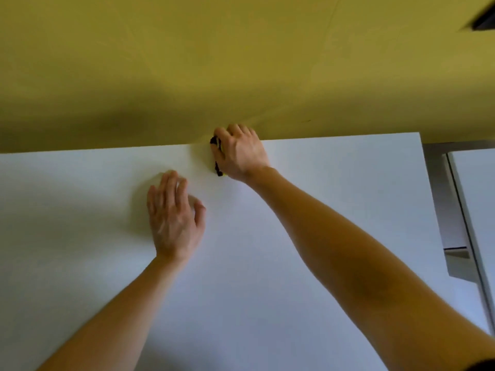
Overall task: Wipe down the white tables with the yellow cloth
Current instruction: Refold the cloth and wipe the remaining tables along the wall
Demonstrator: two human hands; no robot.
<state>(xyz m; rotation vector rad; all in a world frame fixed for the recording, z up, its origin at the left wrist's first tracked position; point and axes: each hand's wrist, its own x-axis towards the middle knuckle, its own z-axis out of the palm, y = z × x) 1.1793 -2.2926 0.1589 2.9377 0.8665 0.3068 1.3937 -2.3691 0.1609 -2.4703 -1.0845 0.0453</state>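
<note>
- Across most of the view spreads the white tabletop; no streaks show, so wiped area is unclear.
- Far right, a second tabletop probably still waits.
- Left hand rests flat, fingers straight.
- Right hand grips the yellow cloth, mostly hidden, at the far edge.

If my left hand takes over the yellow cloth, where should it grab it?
Probably pinch the dark-edged border of the yellow cloth that sticks out left of the right hand, coming from the left across the white table. The rest lies hidden under that hand, close to the yellow wall.
</note>
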